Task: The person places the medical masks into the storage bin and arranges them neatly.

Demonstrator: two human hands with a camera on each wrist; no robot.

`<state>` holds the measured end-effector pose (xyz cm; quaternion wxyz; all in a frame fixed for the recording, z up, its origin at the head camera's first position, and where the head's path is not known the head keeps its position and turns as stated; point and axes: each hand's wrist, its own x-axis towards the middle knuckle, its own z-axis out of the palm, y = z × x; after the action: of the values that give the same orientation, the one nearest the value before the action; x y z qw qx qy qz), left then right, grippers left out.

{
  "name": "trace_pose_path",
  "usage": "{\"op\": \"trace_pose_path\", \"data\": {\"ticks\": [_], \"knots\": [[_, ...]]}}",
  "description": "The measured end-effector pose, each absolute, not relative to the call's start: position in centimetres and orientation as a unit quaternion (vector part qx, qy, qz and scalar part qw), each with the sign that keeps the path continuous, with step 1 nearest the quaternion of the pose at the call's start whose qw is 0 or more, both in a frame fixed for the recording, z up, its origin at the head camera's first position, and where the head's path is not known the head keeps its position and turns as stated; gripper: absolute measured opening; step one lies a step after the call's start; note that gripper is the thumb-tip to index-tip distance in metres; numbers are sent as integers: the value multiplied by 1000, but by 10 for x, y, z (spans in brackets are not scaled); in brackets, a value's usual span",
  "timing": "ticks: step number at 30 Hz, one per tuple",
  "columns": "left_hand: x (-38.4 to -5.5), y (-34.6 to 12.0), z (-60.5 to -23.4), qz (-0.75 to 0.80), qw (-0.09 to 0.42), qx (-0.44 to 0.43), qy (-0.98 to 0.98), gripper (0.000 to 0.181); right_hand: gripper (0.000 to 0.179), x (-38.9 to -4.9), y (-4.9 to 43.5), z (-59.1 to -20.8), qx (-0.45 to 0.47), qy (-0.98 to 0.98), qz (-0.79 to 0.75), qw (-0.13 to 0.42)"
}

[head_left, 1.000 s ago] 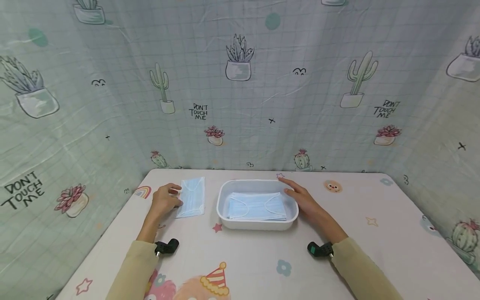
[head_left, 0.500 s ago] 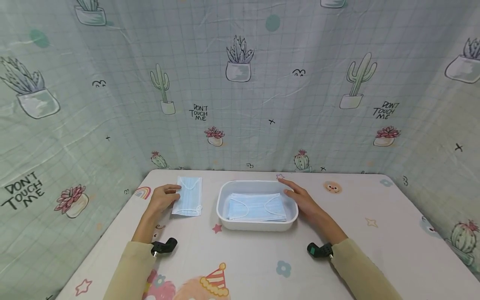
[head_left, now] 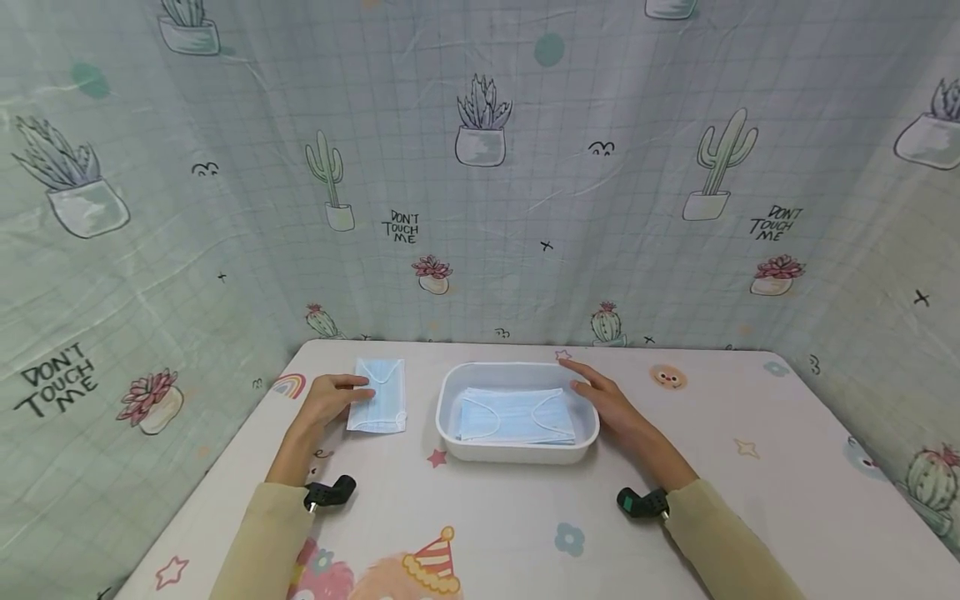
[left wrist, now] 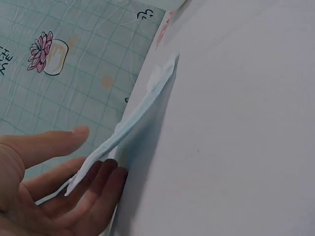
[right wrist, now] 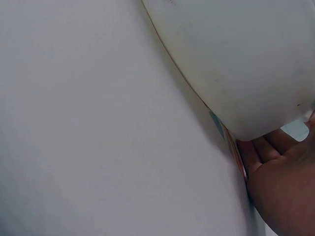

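A pale blue face mask lies upright on the left of the table. My left hand is at its left edge; in the left wrist view the fingers are under the raised mask and the thumb is apart from it. To its right stands a white plastic container with a stack of blue masks lying sideways inside. My right hand holds the container's right end, thumb over the rim and fingers round the outside; the right wrist view shows those fingers behind the container wall.
The table has a pale cloth printed with stars, flowers and cartoon figures. A curtain with cactus prints hangs behind it and at both sides. Each wrist carries a black strap-on camera, such as the left wrist camera.
The single mask has shifted a little left and straightened. My left fingers and thumb have moved further in over its left edge. The right hand and container have stayed put.
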<state>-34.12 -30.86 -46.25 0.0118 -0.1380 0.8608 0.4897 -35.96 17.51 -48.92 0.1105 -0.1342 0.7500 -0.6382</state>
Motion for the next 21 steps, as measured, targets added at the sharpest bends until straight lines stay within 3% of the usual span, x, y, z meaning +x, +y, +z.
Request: {"op": "trace_pose_path", "data": {"ticks": [7, 21], "knots": [[-339, -309, -465, 504, 24, -129, 854, 60, 52, -358, 175, -488, -133, 749, -639, 111], [-341, -312, -466, 518, 49, -106, 847, 68, 50, -359, 175, -488, -124, 753, -636, 112]]}}
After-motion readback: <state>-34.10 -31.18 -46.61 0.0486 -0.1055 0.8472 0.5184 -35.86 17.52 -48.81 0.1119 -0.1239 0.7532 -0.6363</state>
